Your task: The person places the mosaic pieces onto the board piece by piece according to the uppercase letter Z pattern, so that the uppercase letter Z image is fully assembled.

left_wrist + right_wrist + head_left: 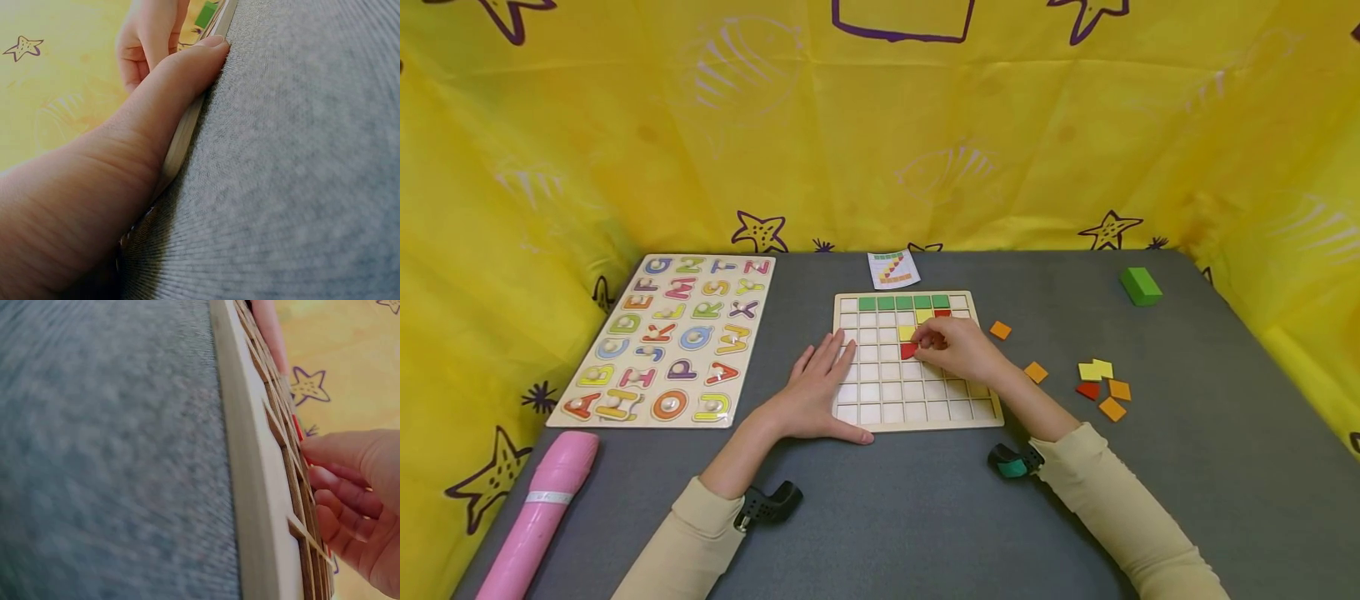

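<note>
A wooden grid board (868,428) lies on the table, with a row of green square tiles (905,302) along its top. Below them are yellow tiles (907,333) and a red tile (942,314), partly covered by the right hand. My right hand (958,348) pinches another red tile (909,351) at a middle cell; its thumb and fingertips meet the red tile (297,427) in the right wrist view. My left hand (812,392) rests at the board's left side, fingers spread and straight, thumb along the near edge (181,140).
Loose orange tiles (1000,330), yellow tiles (1102,368) and a red tile (1088,390) lie right of the board. A pattern card (893,270) is behind it. An alphabet puzzle (655,400) and pink cylinder (542,521) lie left; a green block (1141,287) stands far right.
</note>
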Tool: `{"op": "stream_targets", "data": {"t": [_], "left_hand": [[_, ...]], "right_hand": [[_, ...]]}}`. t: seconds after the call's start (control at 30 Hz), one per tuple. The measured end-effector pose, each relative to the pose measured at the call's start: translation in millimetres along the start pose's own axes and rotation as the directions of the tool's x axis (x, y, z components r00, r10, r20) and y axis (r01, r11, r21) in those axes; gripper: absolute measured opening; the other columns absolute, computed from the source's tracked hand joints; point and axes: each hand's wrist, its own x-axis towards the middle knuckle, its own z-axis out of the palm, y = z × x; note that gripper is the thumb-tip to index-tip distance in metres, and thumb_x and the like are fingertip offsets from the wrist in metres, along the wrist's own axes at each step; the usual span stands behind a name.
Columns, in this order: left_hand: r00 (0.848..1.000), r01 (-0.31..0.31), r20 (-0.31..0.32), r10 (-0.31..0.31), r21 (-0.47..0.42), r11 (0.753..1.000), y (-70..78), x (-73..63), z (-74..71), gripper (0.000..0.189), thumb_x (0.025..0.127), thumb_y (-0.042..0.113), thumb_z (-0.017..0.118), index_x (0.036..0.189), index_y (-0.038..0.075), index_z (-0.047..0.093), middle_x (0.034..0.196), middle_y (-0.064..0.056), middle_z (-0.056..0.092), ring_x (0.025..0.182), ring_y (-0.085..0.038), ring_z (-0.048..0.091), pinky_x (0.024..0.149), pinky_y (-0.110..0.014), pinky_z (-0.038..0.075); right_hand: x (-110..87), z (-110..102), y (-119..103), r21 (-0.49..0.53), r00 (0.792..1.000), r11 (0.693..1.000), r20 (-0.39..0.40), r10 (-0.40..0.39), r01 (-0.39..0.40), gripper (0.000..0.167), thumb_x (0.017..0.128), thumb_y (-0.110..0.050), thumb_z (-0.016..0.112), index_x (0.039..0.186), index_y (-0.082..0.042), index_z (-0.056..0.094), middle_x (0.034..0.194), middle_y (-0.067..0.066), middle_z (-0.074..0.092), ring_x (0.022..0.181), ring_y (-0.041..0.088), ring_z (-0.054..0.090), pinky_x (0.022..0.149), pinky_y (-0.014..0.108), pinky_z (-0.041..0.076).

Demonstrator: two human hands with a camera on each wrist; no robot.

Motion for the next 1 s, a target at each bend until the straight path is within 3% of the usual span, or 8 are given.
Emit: {"op": "stream_targets", "data": {"t": [0.3,0.5,0.7,1.0], "left_hand": [[1.0,-0.001,0.006,0.001,0.002,1.0,1.0,0.2,-0.1,0.131,0.067,0.072,0.074,0.156,0.004,0.007,0.162,-0.017,-0.006,0.148,-0.03,-0.008,0.114,-0.054,-0.001],[1.0,0.001,0.002,-0.001,0.0,1.0,-0.6,0.3,0.5,0.132,0.066,0.073,0.074,0.156,0.004,0.006,0.162,-0.016,-0.006,0.148,-0.03,-0.009,0.114,-0.053,-0.001],[1.0,0.0,0.003,0.0,-0.002,1.0,-0.7,0.0,0.1,0.132,0.066,0.074,0.073,0.156,0.004,0.006,0.162,-0.016,-0.006,0.148,-0.031,-0.009,0.114,-0.054,-0.001],[1.0,-0.002,0.005,0.002,-0.003,1.0,-0.1,-0.1,-0.5,0.132,0.066,0.073,0.073,0.156,0.003,0.006,0.162,-0.016,-0.006,0.148,-0.03,-0.008,0.114,-0.054,-0.001]], "right_hand": [[-4.0,-0.9,1.8,0.014,0.999,0.999,-0.017,0.041,-0.041,0.008,0.089,-0.011,0.07,0.096,-0.009,0.074,0.081,-0.003,0.065,0.076,0.014,0.056,0.071,0.03,0.046],[-15.3,-12.9,7.2,0.144,0.992,0.982,-0.032,0.124,-0.119,0.014,0.093,-0.016,0.066,0.103,-0.011,0.074,0.096,-0.001,0.069,0.086,0.017,0.06,0.075,0.035,0.049],[-39.4,-31.5,18.0,0.157,0.977,0.967,-0.047,0.209,-0.2,0.015,0.094,-0.017,0.066,0.106,-0.01,0.072,0.1,0.003,0.069,0.086,0.021,0.059,0.075,0.035,0.048],[-86.6,-62.8,44.1,0.065,0.971,0.971,-0.055,0.234,-0.23,0.016,0.095,-0.016,0.065,0.107,-0.008,0.071,0.102,0.006,0.069,0.082,0.019,0.062,0.067,0.027,0.051]]}}
